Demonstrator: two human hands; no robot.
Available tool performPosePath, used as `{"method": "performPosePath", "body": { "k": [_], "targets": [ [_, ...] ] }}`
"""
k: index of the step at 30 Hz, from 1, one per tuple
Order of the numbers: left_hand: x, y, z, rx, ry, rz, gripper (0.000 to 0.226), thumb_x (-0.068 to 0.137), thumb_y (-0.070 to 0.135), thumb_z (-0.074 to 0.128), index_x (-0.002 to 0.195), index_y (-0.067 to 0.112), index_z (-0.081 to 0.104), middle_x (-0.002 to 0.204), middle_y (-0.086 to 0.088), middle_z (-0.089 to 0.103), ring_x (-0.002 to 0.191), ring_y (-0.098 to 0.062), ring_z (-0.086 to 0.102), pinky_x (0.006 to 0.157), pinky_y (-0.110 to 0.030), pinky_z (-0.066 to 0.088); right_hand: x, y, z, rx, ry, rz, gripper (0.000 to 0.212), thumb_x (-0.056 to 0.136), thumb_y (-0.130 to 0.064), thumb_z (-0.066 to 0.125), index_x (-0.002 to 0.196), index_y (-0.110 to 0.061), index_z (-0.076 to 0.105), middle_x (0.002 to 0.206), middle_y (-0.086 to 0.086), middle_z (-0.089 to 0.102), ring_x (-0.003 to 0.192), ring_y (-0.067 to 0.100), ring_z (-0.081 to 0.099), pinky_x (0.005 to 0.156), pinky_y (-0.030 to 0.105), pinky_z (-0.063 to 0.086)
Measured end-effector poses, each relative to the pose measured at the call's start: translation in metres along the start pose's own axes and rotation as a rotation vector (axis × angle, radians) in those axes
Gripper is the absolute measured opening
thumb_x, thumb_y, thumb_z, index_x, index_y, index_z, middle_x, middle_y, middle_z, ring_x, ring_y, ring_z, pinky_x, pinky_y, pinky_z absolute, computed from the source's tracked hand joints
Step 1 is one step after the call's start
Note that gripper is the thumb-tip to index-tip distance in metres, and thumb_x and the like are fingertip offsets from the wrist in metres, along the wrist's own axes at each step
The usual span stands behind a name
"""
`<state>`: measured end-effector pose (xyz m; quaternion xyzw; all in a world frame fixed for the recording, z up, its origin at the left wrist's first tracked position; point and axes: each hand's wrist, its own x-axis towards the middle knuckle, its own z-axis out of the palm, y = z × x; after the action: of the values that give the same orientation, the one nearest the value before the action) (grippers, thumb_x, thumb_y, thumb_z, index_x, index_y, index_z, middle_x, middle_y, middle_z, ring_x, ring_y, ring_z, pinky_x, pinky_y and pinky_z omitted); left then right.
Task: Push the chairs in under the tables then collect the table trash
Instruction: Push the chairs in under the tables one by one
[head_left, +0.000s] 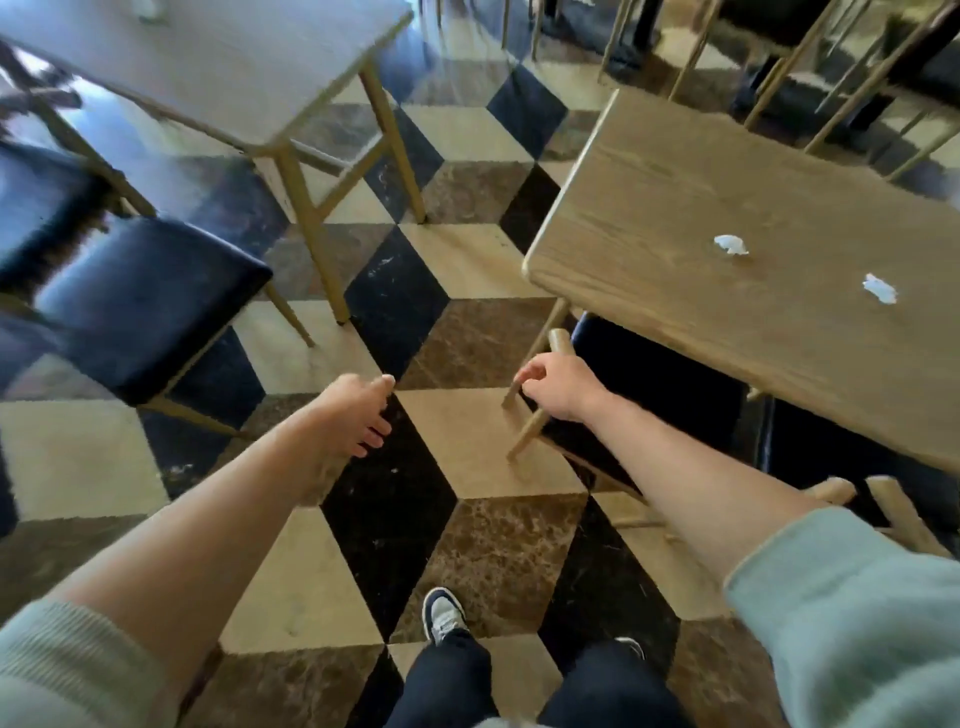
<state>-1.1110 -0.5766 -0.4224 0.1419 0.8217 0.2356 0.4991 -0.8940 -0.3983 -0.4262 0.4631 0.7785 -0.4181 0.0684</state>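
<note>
My right hand (558, 387) curls loosely at the back post of the black-seated chair (649, 384) tucked under the wooden table (675, 218); whether it grips I cannot tell; my left hand (358, 415) hangs free, fingers slack; two paper scraps (731, 244) lie on the tabletop.

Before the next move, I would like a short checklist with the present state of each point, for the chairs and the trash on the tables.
1. Right chair under the wood table: mostly in, back still out; cannot tell if fully pushed.
2. Right hand on that chair's back post: ok, fingers at the post, grip unclear.
3. Left hand free: ok, open and holding nothing.
4. Left chair under the pale table: not ok, seat stands clear of it.
5. Trash collected: not ok, two paper scraps lie on the wood table.
6. Path to the left chair: ok, floor between is bare.
</note>
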Motion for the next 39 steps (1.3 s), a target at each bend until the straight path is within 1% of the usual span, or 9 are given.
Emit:
{"method": "performPosePath", "body": {
  "k": [3,7,16,24,26,31,34,36,39],
  "targets": [
    [-0.009,-0.039,-0.081,-0.008,0.147,-0.041,0.026,0.103,0.035,0.057,0.109,0.012,0.067,0.093,-0.005,0.072,0.083,-0.021,0.073,0.076,-0.040,0.063,0.022,-0.095,0.044,-0.032,-0.104,-0.121,0.015,0.097,-0.024,0.059,0.097,-0.035,0.070,0.095,-0.014,0.064,0.087,0.005,0.058,0.068,0.022,0.046],
    [-0.019,-0.084,-0.187,-0.156,0.246,-0.128,0.040,0.107,0.038,0.045,0.108,0.005,0.067,0.088,-0.010,0.076,0.064,-0.021,0.073,0.055,-0.031,0.058,0.055,-0.211,0.101,-0.079,-0.217,-0.273,0.016,0.096,-0.020,0.059,0.096,-0.031,0.072,0.097,-0.011,0.068,0.093,0.009,0.063,0.069,0.021,0.049],
    [0.013,-0.202,-0.384,-0.437,0.384,-0.265,0.042,0.105,0.042,0.046,0.110,0.004,0.064,0.102,-0.017,0.075,0.082,-0.032,0.073,0.062,-0.039,0.056,0.141,-0.421,0.259,-0.232,-0.407,-0.485,0.014,0.095,-0.021,0.063,0.096,-0.025,0.076,0.090,-0.010,0.069,0.088,0.010,0.065,0.078,0.029,0.056],
    [0.146,-0.193,-0.613,-0.287,0.490,-0.186,0.026,0.103,0.034,0.050,0.095,0.014,0.063,0.098,-0.013,0.072,0.085,-0.029,0.071,0.066,-0.042,0.058,0.300,-0.603,0.370,-0.083,-0.492,-0.463,0.017,0.090,-0.023,0.062,0.080,-0.033,0.071,0.087,-0.011,0.071,0.086,0.008,0.067,0.078,0.031,0.058],
    [0.176,-0.174,-0.663,-0.202,0.510,-0.137,0.022,0.103,0.028,0.049,0.090,0.015,0.062,0.096,-0.015,0.071,0.086,-0.031,0.071,0.072,-0.045,0.060,0.335,-0.639,0.379,-0.014,-0.456,-0.395,0.015,0.086,-0.022,0.062,0.078,-0.030,0.073,0.083,-0.009,0.073,0.083,0.011,0.068,0.077,0.035,0.059],
    [0.225,-0.161,-0.747,-0.098,0.499,-0.160,0.025,0.100,0.033,0.057,0.098,0.012,0.069,0.089,-0.009,0.072,0.078,-0.022,0.069,0.064,-0.034,0.053,0.377,-0.715,0.395,-0.046,-0.560,-0.288,0.018,0.087,-0.016,0.059,0.080,-0.021,0.075,0.085,0.004,0.075,0.083,0.022,0.071,0.071,0.039,0.060],
    [0.275,-0.146,-0.819,0.017,0.515,-0.145,0.028,0.094,0.030,0.060,0.099,0.006,0.072,0.088,-0.012,0.074,0.074,-0.023,0.067,0.064,-0.033,0.051,0.411,-0.772,0.415,0.084,-0.509,-0.211,0.019,0.089,-0.014,0.055,0.092,-0.011,0.074,0.096,0.017,0.075,0.092,0.033,0.070,0.079,0.047,0.059],
    [0.310,-0.132,-0.851,0.148,0.496,-0.135,0.032,0.090,0.036,0.062,0.102,0.008,0.070,0.099,-0.014,0.075,0.087,-0.029,0.069,0.075,-0.039,0.054,0.427,-0.800,0.434,0.175,-0.457,-0.162,0.019,0.090,-0.016,0.057,0.101,-0.014,0.073,0.105,0.015,0.074,0.102,0.034,0.068,0.090,0.049,0.056],
    [0.381,-0.102,-0.889,0.414,0.465,-0.074,0.055,0.088,0.046,0.067,0.131,0.013,0.056,0.128,-0.016,0.057,0.121,-0.038,0.054,0.101,-0.051,0.048,0.461,-0.840,0.476,0.232,-0.455,-0.069,0.038,0.094,-0.025,0.063,0.129,-0.012,0.062,0.127,0.012,0.066,0.119,0.030,0.060,0.103,0.041,0.047]
  ]
}}
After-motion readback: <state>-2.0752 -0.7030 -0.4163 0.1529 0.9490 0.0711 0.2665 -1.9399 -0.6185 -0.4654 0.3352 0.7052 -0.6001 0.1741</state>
